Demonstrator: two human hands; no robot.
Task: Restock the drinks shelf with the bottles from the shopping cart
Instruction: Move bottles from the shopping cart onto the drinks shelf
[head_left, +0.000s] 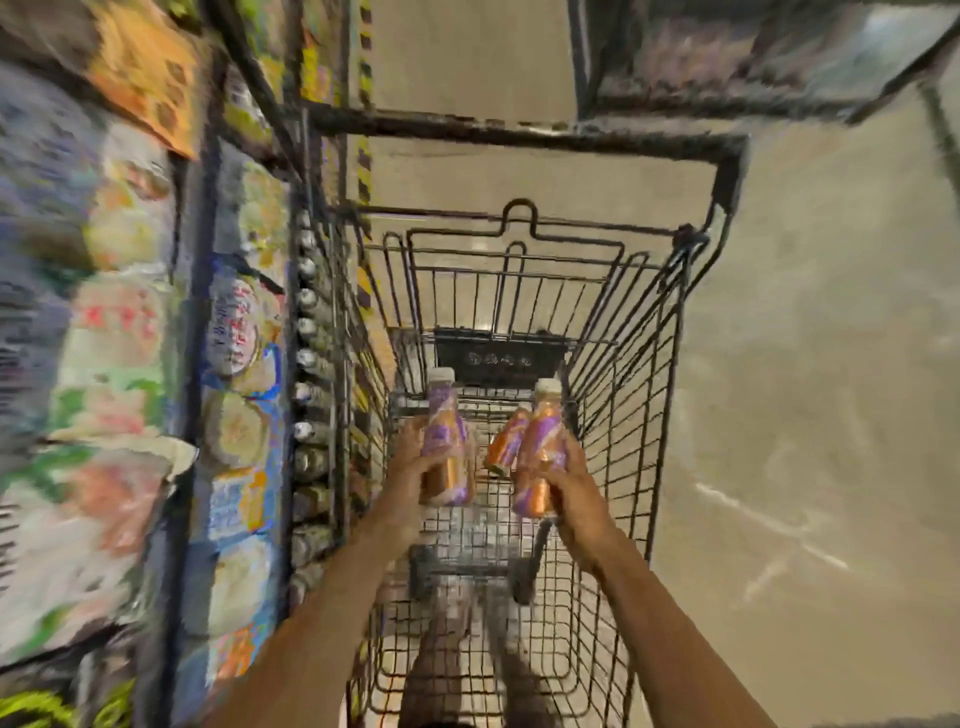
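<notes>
Both my hands are inside the black wire shopping cart. My left hand grips an orange and purple bottle with a white cap, held upright. My right hand grips a second bottle of the same kind, also upright. Between them, a third bottle lies tilted on the cart's floor. The drinks shelf runs along the left of the cart, with a row of bottles on it, blurred.
Shelves of colourful packaged goods fill the left side, badly blurred. A dark shelf frame stands at the top right. Pale bare floor lies to the right of the cart and ahead of it.
</notes>
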